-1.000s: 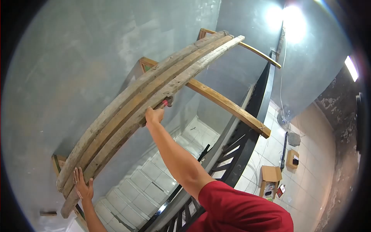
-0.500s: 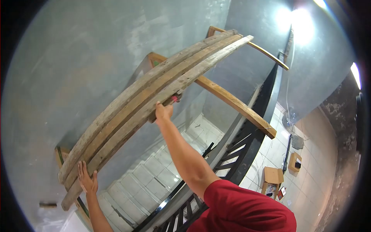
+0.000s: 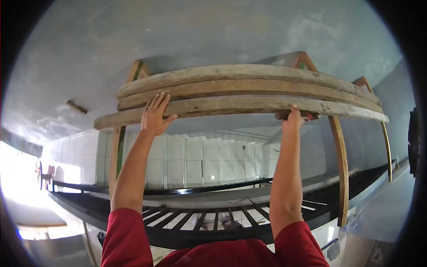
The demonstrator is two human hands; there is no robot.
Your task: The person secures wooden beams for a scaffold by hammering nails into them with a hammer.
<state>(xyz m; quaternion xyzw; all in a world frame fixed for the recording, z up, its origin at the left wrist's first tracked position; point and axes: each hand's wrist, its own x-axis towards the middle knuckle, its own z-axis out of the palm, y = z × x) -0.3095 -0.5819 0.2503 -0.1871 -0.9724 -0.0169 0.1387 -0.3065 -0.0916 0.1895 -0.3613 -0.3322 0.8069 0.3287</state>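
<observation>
Three beams (image 3: 267, 86), three wooden supports (image 3: 340, 164) beneath. Left hand (image 3: 154, 119) open against beams; right hand (image 3: 292, 120) grips one brown-red object (image 3: 311, 116) at their edge. One black railing (image 3: 200, 238) below.

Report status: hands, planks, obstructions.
Left hand open on the planks. Right hand gripping a red-marked object at the front plank's edge. Planks lying across wooden supports; black railing below.

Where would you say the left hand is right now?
In the head view, the left hand is left of centre, fingers spread over the wooden beams near their left ends.
</observation>
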